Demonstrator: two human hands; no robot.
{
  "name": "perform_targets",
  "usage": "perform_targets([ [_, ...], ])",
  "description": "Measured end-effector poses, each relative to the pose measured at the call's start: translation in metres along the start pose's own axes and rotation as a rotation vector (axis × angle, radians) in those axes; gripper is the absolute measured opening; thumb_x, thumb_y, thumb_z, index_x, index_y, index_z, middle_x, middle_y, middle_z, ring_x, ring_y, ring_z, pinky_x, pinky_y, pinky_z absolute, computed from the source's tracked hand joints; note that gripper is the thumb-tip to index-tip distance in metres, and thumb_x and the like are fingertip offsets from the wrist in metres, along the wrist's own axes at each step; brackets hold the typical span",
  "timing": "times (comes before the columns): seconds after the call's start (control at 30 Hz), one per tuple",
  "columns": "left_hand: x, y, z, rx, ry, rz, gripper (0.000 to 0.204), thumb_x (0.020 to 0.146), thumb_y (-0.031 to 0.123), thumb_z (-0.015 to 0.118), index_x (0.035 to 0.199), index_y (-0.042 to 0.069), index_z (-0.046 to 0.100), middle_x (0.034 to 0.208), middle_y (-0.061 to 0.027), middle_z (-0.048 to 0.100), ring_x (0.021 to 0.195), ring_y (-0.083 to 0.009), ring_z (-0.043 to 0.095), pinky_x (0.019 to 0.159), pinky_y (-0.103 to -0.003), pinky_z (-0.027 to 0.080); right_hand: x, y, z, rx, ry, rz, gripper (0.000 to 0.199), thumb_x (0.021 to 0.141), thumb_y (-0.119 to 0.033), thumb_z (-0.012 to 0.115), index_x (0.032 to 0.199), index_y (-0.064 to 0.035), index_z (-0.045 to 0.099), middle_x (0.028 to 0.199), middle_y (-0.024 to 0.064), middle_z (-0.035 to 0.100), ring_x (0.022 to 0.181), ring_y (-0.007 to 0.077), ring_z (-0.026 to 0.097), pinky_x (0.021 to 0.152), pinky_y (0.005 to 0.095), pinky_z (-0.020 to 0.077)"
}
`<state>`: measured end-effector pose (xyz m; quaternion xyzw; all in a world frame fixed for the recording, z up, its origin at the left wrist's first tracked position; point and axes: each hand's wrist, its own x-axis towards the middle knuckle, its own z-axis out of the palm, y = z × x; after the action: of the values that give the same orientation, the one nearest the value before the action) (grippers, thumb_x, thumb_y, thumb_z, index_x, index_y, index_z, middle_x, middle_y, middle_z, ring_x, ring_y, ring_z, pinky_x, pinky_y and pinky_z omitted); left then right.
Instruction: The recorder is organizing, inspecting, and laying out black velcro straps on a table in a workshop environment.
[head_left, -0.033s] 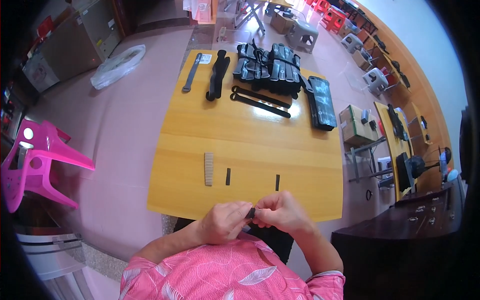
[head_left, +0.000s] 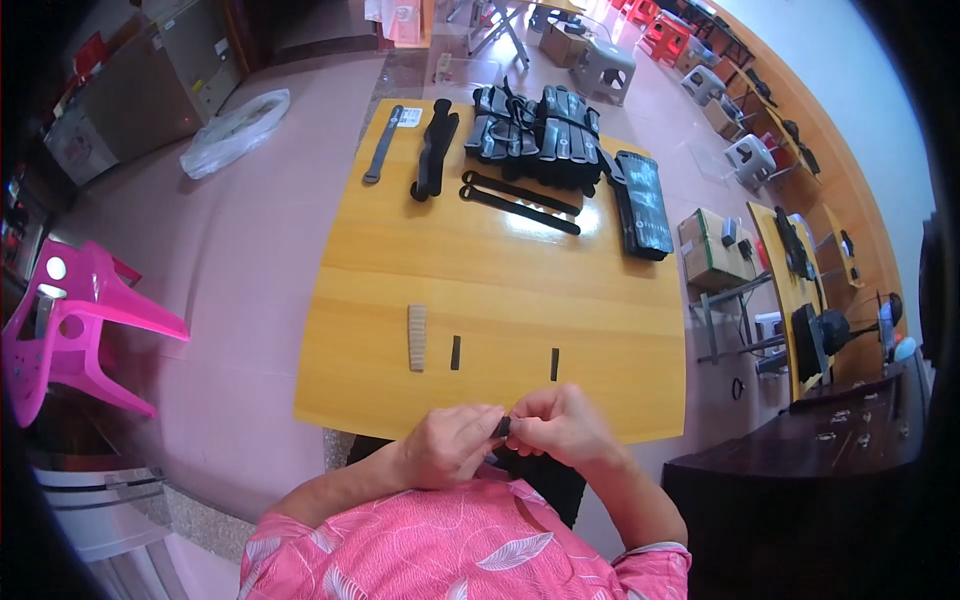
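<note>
At the table's near edge, my left hand [head_left: 445, 442] and my right hand [head_left: 562, 425] meet with fingers pinched. Between their fingertips is a small black piece [head_left: 502, 427], mostly covered, so its full shape is hidden. Just beyond my right hand a short black strip [head_left: 555, 364] lies on the wooden table [head_left: 500, 290]. A second short strip [head_left: 456, 353] lies farther left, beside a tan ribbed strip [head_left: 416, 338]. Two long black straps [head_left: 522, 210] with looped ends lie side by side farther back.
Bundled black straps [head_left: 568, 130] are piled at the far side. A wrapped black pack [head_left: 645, 205] lies at the right edge. Folded black straps [head_left: 435, 150] and a single grey strap [head_left: 382, 145] sit far left. A pink plastic chair [head_left: 85, 310] stands left, a cardboard box [head_left: 712, 262] right.
</note>
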<state>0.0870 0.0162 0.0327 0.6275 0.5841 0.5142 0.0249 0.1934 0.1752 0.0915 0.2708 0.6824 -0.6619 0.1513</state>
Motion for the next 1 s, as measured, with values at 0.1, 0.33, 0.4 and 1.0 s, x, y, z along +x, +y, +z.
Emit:
perform_targets([
  [0.1,-0.005,0.003,0.005,0.034,-0.069,0.000,0.040,0.067,-0.002,0.066,0.103,-0.012,0.053,0.087,-0.0218,0.060,0.073,-0.0319,0.062,0.062,-0.037,0.052,0.000,0.013,0.005,0.067,0.049,0.040,0.017,0.075,-0.012,0.058,0.071,0.0028,0.064,0.060,0.0035,0.059,0.054,0.0079,0.053,0.047,0.0227,0.0407],
  [0.33,-0.017,0.008,0.013,-0.084,-0.168,-0.109,0.034,0.069,-0.004,0.065,0.101,-0.009,0.055,0.082,-0.0191,0.060,0.071,-0.0317,0.061,0.061,-0.036,0.050,-0.005,0.030,0.010,0.166,0.005,0.059,0.011,0.070,-0.008,0.054,0.069,0.0005,0.061,0.058,0.0007,0.056,0.048,0.0052,0.045,0.043,0.0202,0.0308],
  [0.4,-0.019,0.009,0.015,-0.148,-0.193,-0.155,0.035,0.070,-0.004,0.066,0.103,-0.009,0.055,0.082,-0.0189,0.060,0.070,-0.0316,0.062,0.061,-0.036,0.050,-0.005,0.041,0.013,0.211,0.009,0.046,0.011,0.071,-0.008,0.055,0.068,0.0006,0.061,0.059,0.0009,0.056,0.048,0.0052,0.045,0.043,0.0201,0.0315],
  [1.0,-0.016,0.028,0.022,-0.192,-0.302,-0.122,0.025,0.068,-0.004,0.063,0.090,-0.004,0.052,0.079,-0.0167,0.055,0.069,-0.0326,0.057,0.059,-0.039,0.047,-0.029,0.082,0.015,0.315,-0.060,0.059,0.013,0.081,-0.007,0.058,0.077,0.0039,0.064,0.064,0.0026,0.060,0.055,0.0074,0.053,0.050,0.0208,0.0399],
])
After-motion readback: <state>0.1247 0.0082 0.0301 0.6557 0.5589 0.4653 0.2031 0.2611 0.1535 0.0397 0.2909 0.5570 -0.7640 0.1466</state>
